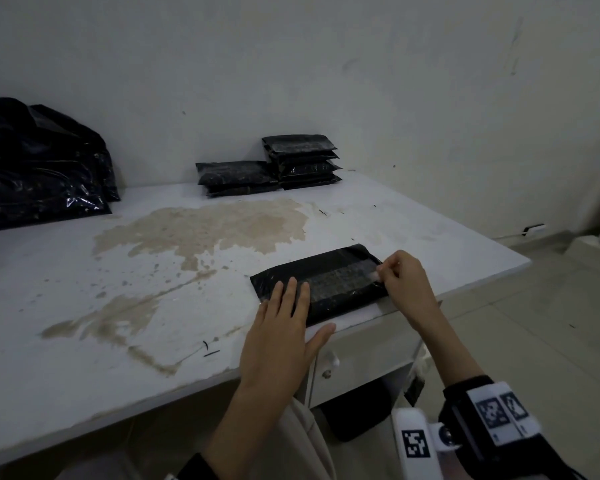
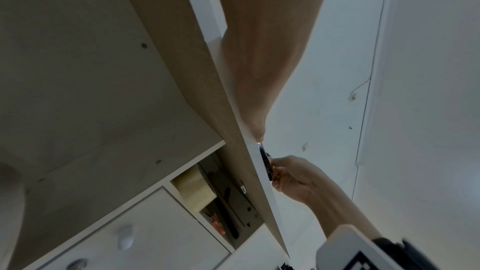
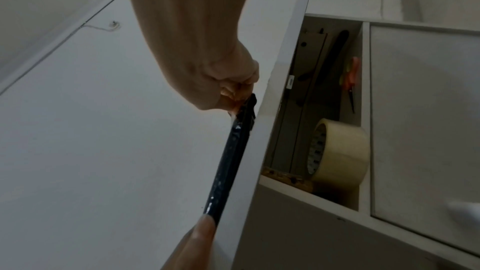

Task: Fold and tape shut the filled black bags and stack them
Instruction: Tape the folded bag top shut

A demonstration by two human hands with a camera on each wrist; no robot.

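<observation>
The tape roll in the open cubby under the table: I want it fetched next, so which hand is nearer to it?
Right, I'd judge. The right hand pinches tape at the bag's end above the tape roll; the left hand presses the bag's far end.

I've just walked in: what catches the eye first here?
Two bare hands work at the table's near edge: the left hand presses flat on a folded black bag while the right hand pinches the end of a clear tape strip across it. Finished bags sit stacked against the back wall, beyond a big brown stain.
</observation>
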